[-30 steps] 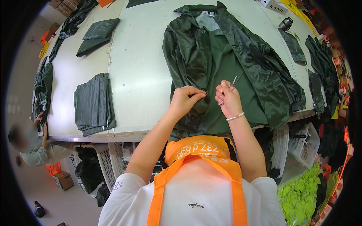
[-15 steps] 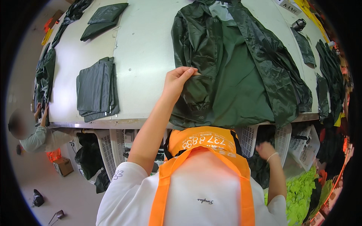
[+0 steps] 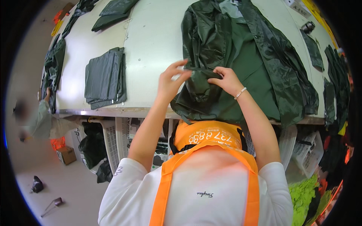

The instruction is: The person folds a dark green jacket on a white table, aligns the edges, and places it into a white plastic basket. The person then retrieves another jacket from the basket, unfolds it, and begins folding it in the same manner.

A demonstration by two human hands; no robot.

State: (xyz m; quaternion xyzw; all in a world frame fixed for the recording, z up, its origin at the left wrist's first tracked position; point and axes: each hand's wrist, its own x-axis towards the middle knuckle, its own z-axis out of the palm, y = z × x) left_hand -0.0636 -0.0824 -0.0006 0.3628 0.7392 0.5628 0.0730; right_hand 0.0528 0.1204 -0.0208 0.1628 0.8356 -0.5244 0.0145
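A dark green raincoat [image 3: 249, 71] lies spread out in front of me, its front parted over a smooth green inner side. At its left front, a strip of fabric like a pocket flap [image 3: 201, 70] is lifted between my hands. My left hand [image 3: 171, 81], slightly blurred, is at the strip's left end with thumb and fingers apart. Wearing a beaded bracelet, my right hand [image 3: 227, 81] pinches the strip's right end between thumb and fingers.
Folded dark green garments [image 3: 105, 77] lie in a stack on the pale table [image 3: 147, 41] to the left. White plastic baskets [image 3: 307, 152] stand under the table edge. A dark bottle [image 3: 308, 27] is at the far right. Another person [image 3: 39, 118] works at the left.
My right hand has come up from beside the baskets to the raincoat and grips the strip. My left hand's fingers have spread from a pinch. The view has shifted slightly.
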